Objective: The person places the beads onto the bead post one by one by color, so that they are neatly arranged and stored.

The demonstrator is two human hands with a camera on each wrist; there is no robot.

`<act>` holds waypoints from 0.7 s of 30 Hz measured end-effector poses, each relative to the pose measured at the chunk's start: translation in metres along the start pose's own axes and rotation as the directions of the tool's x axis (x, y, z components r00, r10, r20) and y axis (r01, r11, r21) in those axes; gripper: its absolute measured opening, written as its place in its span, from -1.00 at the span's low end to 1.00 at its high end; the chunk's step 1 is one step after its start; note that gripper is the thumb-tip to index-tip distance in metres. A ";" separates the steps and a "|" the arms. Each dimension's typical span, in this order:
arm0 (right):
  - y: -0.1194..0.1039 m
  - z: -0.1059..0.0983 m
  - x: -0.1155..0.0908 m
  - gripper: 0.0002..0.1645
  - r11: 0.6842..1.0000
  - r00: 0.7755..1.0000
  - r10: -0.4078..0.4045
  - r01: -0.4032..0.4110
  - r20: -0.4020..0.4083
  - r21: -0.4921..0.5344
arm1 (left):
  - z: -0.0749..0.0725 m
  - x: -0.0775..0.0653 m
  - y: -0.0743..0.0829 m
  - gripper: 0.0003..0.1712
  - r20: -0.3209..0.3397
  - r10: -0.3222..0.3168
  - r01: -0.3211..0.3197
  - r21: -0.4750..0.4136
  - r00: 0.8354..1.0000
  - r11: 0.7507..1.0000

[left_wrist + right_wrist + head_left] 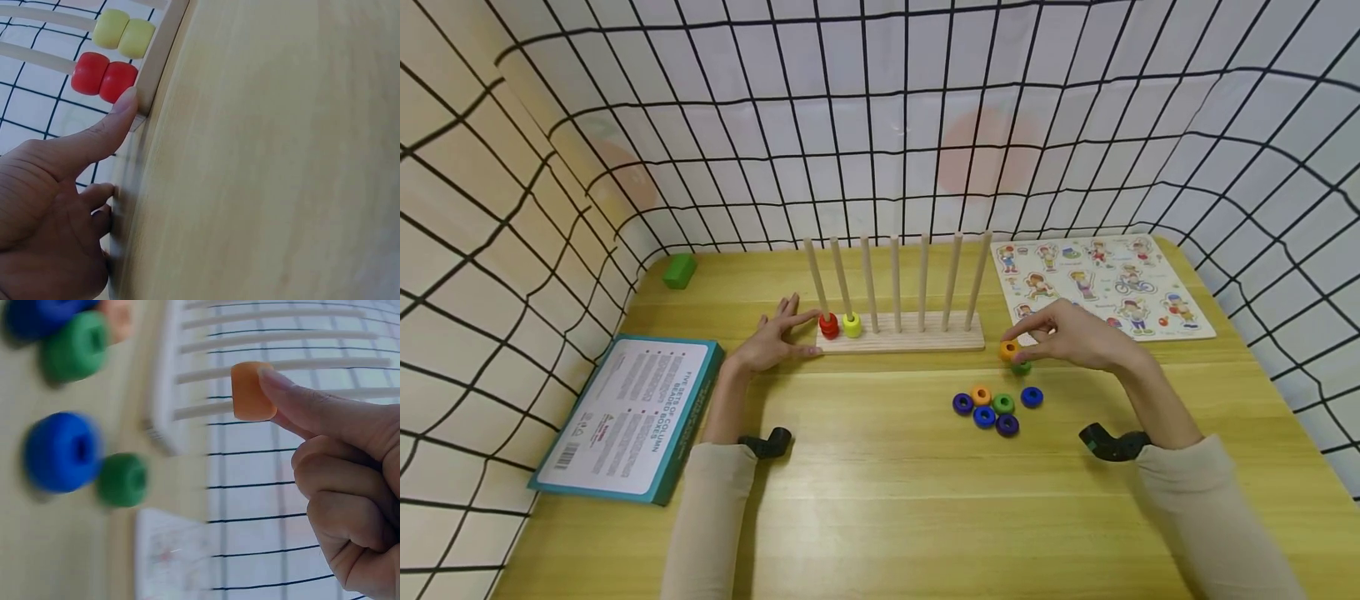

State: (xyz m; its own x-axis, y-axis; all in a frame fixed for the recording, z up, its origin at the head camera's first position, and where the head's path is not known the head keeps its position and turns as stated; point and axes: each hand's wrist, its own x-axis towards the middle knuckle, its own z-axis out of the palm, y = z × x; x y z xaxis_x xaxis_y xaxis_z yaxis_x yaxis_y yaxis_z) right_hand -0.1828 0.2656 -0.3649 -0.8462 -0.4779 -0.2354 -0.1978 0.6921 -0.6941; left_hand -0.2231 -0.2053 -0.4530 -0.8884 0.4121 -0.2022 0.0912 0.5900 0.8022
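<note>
Peg stand: wooden base with seven upright pegs, centre of the head frame, on the desk.
Loaded pegs: two red beads stacked on the leftmost peg; two yellow beads on the next.
Left hand: at the base's left end, left of centre; fingers spread, thumb tip beside the lower red bead.
Right hand: right of centre; thumb and index finger pinching an orange bead, other fingers curled in.
Orange bead: just beyond the base's right end, right of centre, in the right hand's fingers.
Loose beads: seven on the desk, right of centre; two purple, two blue, two green, one orange.
Picture board: upper right.
Teal box: lower left.
Green block: upper left.
</note>
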 end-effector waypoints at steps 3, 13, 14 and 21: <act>-0.012 -0.012 -0.002 -0.60 1.000 0.999 -0.022 0.022 -0.032 0.002 | 0.000 0.000 0.000 -0.15 -0.001 -0.003 0.003 0.003 1.000 1.000; -0.077 -0.050 -0.006 -0.66 0.992 0.980 -0.123 0.123 -0.157 -0.009 | -0.001 0.000 -0.002 -0.15 0.002 0.000 0.000 -0.010 1.000 1.000; -0.084 -0.051 -0.004 -0.66 0.992 0.977 -0.128 0.128 -0.173 -0.009 | -0.001 0.000 -0.001 -0.15 0.003 -0.001 0.001 -0.007 1.000 1.000; -0.127 -0.049 0.021 -0.67 0.983 0.952 -0.172 0.181 -0.255 0.012 | 0.000 0.002 0.001 -0.16 0.002 -0.013 0.012 0.048 1.000 0.999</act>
State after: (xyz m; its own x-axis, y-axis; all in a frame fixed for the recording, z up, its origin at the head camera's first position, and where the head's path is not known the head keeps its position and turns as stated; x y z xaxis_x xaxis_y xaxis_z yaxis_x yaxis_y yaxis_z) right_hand -0.1999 0.1937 -0.2484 -0.8972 -0.4362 0.0688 -0.3419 0.5874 -0.7336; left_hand -0.2249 -0.2040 -0.4527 -0.8888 0.4058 -0.2131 0.1016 0.6279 0.7716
